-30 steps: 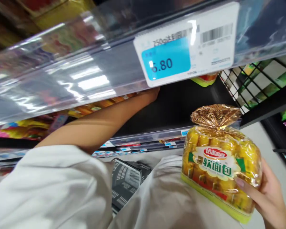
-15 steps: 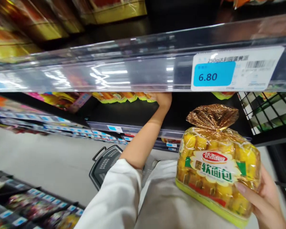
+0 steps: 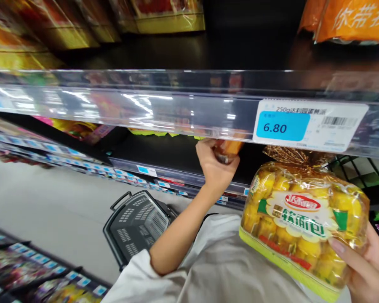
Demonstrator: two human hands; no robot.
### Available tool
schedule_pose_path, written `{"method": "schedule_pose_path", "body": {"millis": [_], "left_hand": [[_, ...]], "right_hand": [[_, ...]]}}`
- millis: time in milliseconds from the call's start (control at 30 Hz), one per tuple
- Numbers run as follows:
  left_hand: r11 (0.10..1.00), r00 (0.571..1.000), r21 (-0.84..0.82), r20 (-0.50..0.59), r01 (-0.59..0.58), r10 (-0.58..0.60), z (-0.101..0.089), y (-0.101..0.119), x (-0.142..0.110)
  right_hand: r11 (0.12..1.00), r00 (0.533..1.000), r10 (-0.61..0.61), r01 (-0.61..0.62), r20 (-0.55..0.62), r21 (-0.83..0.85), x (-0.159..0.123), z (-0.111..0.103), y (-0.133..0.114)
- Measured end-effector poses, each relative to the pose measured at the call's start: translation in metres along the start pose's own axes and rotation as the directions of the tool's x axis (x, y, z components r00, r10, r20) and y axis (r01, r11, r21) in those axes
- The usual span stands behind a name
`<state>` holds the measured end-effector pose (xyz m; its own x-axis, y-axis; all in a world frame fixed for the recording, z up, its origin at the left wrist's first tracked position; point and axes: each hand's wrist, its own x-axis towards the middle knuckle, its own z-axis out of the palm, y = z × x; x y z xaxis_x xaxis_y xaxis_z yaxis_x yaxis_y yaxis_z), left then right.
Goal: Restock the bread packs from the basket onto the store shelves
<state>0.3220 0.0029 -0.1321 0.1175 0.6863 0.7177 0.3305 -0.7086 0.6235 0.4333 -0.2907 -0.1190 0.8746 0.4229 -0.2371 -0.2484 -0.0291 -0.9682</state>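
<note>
My right hand (image 3: 363, 256) grips a clear bag of soft bread rolls (image 3: 306, 219) by its lower right side, thumb across the front. The bag has a gathered brown top and a yellow-green base, and it is tilted. My left hand (image 3: 217, 164) is closed round an orange-brown packet (image 3: 229, 148) at the front of the lower shelf (image 3: 158, 147). The upper shelf's clear edge strip hides much of this packet, so its kind cannot be made out. Farther back on that lower shelf stand more yellow-green-based bags (image 3: 164, 133).
Above my left hand runs the upper shelf's edge strip (image 3: 164, 109) with a price tag (image 3: 309, 126) reading 6.80. Orange packages (image 3: 356, 21) stand on the upper shelf. A dark shopping basket (image 3: 135, 227) is on the floor at my left. Low display bins (image 3: 28, 269) line the lower left.
My left hand has drawn back from deep in the lower shelf towards me, with the orange-brown packet now showing in it. The bread bag has shifted slightly right in view.
</note>
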Motion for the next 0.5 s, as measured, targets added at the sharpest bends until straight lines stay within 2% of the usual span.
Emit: {"method": "schedule_pose_path", "body": {"millis": [100,233,333,433,500], "left_hand": [[0.984,0.986,0.071,0.002,-0.166,0.167,-0.05,0.015,0.001],[0.927,0.945,0.193,0.138,-0.32,0.297,-0.12,0.013,0.011],[0.853,0.902,0.311,0.255,-0.419,0.35,-0.168,-0.004,0.014],[0.76,0.847,0.395,0.37,-0.516,0.382,-0.207,-0.033,0.019],[0.701,0.816,0.434,0.421,-0.566,0.398,-0.226,-0.06,0.024]], "right_hand": [[0.997,0.997,0.074,-0.074,0.006,0.023,0.012,0.004,-0.014],[0.975,0.977,0.208,-0.211,0.044,0.073,0.033,0.02,-0.024],[0.935,0.94,0.312,-0.33,0.14,0.129,0.04,0.048,-0.024],[0.888,0.858,0.384,-0.444,0.34,0.118,0.034,0.082,-0.024],[0.865,0.807,0.406,-0.491,0.428,0.105,0.028,0.102,-0.026]]}}
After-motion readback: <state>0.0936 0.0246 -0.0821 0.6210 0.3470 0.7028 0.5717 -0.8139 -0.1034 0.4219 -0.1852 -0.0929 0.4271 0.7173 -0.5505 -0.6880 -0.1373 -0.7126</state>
